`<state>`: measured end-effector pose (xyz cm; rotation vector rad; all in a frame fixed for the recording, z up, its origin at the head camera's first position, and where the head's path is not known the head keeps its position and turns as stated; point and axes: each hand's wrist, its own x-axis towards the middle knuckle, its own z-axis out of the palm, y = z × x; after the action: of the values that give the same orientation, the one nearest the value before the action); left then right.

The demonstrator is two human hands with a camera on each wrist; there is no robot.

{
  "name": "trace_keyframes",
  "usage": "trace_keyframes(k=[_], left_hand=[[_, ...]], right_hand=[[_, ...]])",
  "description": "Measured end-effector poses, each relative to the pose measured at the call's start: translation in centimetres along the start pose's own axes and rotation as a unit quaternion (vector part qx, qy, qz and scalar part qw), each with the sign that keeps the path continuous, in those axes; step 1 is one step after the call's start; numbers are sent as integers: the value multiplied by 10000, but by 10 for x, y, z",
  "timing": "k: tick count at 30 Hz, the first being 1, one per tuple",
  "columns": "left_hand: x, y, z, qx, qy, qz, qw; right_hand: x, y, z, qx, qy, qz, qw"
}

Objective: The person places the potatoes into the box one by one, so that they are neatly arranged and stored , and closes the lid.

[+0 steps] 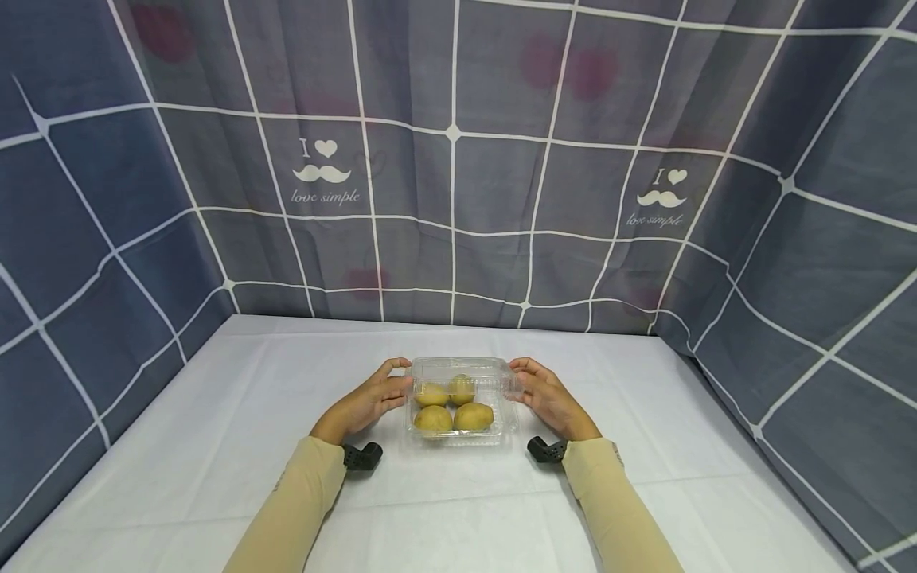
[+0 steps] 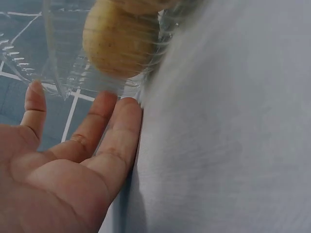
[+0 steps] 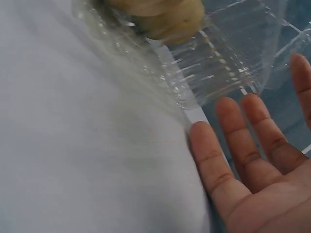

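Observation:
A clear plastic container (image 1: 458, 365) sits on the white-covered table, with several yellow potatoes (image 1: 474, 416) inside. Whether its lid is fully closed is hard to tell. My left hand (image 1: 365, 404) is at the container's left side, fingers extended and fingertips against or very near its wall. In the left wrist view, one potato (image 2: 119, 41) shows through the plastic above the fingers. On the opposite side, my right hand (image 1: 552, 402) has its fingertips at the right wall. The right wrist view shows those fingers (image 3: 211, 153) spread and nearly straight below the container's corner (image 3: 218, 68).
A white cloth (image 1: 236, 430) covers the table. Dark grey-blue curtains (image 1: 408, 175) with white grid lines stand behind it and on both sides. A black wrist device (image 1: 363, 456) is on the left wrist and another black device (image 1: 546, 450) on the right.

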<state>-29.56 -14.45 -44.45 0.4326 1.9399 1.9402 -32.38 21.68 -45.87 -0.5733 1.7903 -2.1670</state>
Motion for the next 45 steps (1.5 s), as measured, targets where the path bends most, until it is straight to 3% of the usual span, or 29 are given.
trace_keyframes(k=[6,15,23,31,45], left_hand=[[0,1,-3,84,-139,-24,9999],[-4,5,-10,347,-435,-37,9984],[-6,8,-10,574,-612,-208,9963],[-6,9,-8,1052,-594,-348,9921],[-7,9,-7,1330,-566,-340,9889]], right_hand=[[-2,-2,-9,-292,-521,-41,9982],[-4,-9,-14,-281,-905,-60,9955],[-7,-15,-14,-833,-1057,464,9898],[-7,-19,-9,-1301,-1199,932,9798],[-6,-19,-5,-1056,-1648,985,9757]])
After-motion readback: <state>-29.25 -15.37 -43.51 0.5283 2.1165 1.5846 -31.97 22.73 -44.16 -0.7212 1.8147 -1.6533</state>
